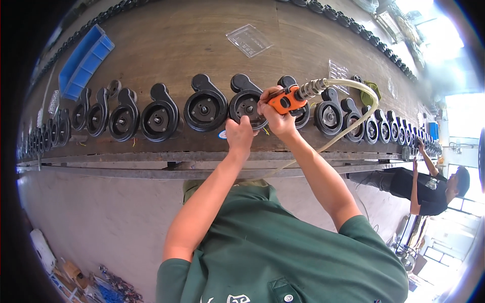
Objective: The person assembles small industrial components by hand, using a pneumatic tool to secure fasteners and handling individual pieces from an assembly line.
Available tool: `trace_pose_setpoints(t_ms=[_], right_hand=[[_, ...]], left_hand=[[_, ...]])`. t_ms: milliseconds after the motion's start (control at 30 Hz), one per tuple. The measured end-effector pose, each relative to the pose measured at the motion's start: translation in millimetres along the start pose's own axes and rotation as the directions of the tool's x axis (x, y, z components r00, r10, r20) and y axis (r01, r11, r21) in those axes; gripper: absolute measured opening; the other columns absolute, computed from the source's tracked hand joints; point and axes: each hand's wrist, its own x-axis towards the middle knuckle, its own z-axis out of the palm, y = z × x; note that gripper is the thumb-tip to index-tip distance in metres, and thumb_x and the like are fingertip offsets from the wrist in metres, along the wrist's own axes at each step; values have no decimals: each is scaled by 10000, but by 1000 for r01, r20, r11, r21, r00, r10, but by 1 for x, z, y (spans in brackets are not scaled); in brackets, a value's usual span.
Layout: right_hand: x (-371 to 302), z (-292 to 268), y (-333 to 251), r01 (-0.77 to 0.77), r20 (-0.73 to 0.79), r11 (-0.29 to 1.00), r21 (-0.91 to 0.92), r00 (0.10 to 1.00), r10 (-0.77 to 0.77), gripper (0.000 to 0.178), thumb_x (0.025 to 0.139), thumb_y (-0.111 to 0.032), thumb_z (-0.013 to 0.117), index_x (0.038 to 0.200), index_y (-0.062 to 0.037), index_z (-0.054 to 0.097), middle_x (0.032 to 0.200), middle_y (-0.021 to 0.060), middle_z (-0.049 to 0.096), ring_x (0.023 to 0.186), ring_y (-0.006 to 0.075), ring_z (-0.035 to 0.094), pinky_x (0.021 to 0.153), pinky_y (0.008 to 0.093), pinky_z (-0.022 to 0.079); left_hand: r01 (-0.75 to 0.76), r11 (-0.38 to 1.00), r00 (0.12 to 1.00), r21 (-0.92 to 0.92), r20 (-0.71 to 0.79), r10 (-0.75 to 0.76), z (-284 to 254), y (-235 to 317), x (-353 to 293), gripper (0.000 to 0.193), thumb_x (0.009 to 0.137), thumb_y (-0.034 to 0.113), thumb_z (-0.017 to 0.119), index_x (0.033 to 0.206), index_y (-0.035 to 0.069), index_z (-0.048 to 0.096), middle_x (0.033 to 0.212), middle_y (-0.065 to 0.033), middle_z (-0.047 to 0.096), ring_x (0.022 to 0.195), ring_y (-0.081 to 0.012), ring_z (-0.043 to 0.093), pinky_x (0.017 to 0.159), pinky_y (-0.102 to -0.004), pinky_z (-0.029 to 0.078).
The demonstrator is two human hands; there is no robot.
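My right hand (277, 115) is closed around an orange air tool (286, 101), which has a metal coupling and a clear hose (373, 103). The tool's working end is hidden by my fingers. Just to its left, my left hand (239, 135) grips the lower rim of a black round housing (246, 102), thumb on the front edge. This housing has a rounded arm at its top and a metal hub in its open face. Behind my right hand and the tool, another black housing (303, 117) is partly covered.
More black housings stand in a row both ways along the workbench (166, 35); one nearby is left of my hands (206, 109). A blue divided bin (86, 63) and a clear plastic tray (249, 40) lie further back. A co-worker (422, 189) stands by the bench at right.
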Motion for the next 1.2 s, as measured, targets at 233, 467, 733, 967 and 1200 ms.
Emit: trace_pose_setpoints(t_ms=[233,467,733,967,1200], right_hand=[[-2,3,0,-5,-9,999,-38,1000,4,179,760,47,679,929,17,627,905,81,693,789,126,645,736,290,545],[11,18,-13,32,-60,999,-36,998,-34,173,762,43,667,928,24,622,909,86,708,780,117,647,730,275,535],[4,13,-8,-23,-80,996,-92,997,16,169,785,49,675,946,3,653,887,48,698,787,93,637,705,255,527],[-3,8,4,-10,-83,998,-62,997,5,142,789,37,677,927,7,658,874,44,679,790,117,631,713,277,522],[16,24,-35,32,8,996,-84,999,-31,273,834,59,566,1105,69,597,808,73,599,703,141,602,668,291,518]], left_hand=[[-20,1000,999,19,25,20,-2,-6,9,262,959,117,571,1012,-133,511,971,-196,657,768,-226,707,641,-381,663],[-70,998,995,2,-77,70,6,-6,6,293,932,127,589,1097,-115,606,978,-210,714,712,-251,723,537,-364,604],[-221,943,960,247,-114,255,-1,-25,16,313,920,149,578,1063,-129,596,962,-253,712,749,-323,728,619,-403,595],[-134,973,982,189,-106,156,1,-14,7,299,922,147,584,1070,-110,615,1007,-260,720,874,-353,723,787,-434,566],[-119,958,982,262,-114,153,1,-20,17,323,914,156,580,1092,-114,598,988,-284,714,904,-413,709,832,-470,547]])
